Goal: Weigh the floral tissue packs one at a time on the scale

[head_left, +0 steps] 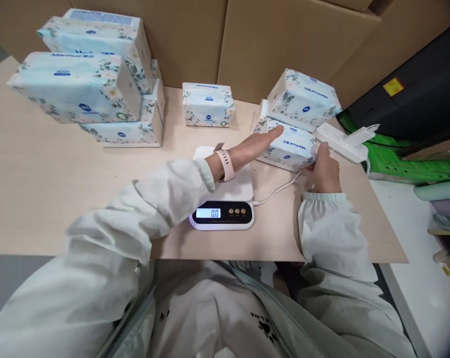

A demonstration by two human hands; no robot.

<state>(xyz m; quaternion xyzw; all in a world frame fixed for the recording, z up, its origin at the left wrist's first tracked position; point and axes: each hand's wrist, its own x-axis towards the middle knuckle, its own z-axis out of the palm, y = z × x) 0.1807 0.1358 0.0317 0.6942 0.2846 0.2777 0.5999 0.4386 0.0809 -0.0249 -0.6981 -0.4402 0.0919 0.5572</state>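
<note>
My left hand [255, 148] reaches over the scale with its fingers stretched out flat, lying along the left and front of the lower tissue pack [290, 148] at the right. At that pack's right end, my right hand [325, 169] has its fingers closed around the corner; its fingertips are partly hidden. Another tissue pack [304, 99] rests on top, just behind. Under my left wrist stands a white kitchen scale [243, 186], its lit display [209, 213] reading 0.0. A white cable [280, 189] runs from the scale toward my right hand.
Stacked tissue packs [75, 89] stand at the back left of the table [42, 189]. A single tissue pack [208, 105] sits at the back middle. A white power strip [342, 141] lies at the right edge. Cardboard boxes [277, 40] wall off the back.
</note>
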